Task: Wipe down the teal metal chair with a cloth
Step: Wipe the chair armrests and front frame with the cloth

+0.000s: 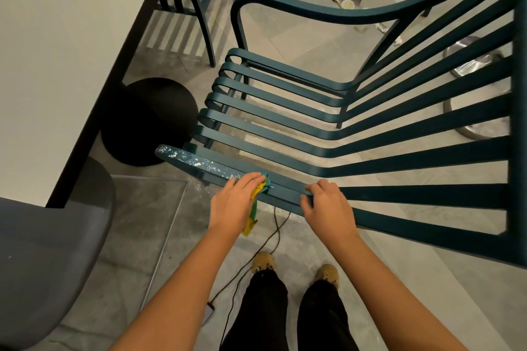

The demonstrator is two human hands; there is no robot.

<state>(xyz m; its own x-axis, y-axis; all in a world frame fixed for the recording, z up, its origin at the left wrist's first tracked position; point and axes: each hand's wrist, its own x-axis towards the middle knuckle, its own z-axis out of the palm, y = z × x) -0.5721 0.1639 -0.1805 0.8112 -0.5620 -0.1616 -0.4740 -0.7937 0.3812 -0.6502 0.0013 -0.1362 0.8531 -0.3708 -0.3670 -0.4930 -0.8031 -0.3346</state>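
Below the viewer, on the near armrest (288, 195) of a teal metal chair (427, 195), the left hand (236, 202) lies flat with straight fingers, pressing a yellow and green cloth (261, 186) onto the metal. Just beside it, the right hand (328, 202) curls its fingers around the same armrest, whose left end is dotted with white specks (194, 159).

Dim, warm indoor light, soft floor shadows, wide-angle bending at the edges.

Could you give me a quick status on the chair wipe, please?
Left hand presses cloth on armrest. Right hand grips it. White specks ahead. Nothing blocking.
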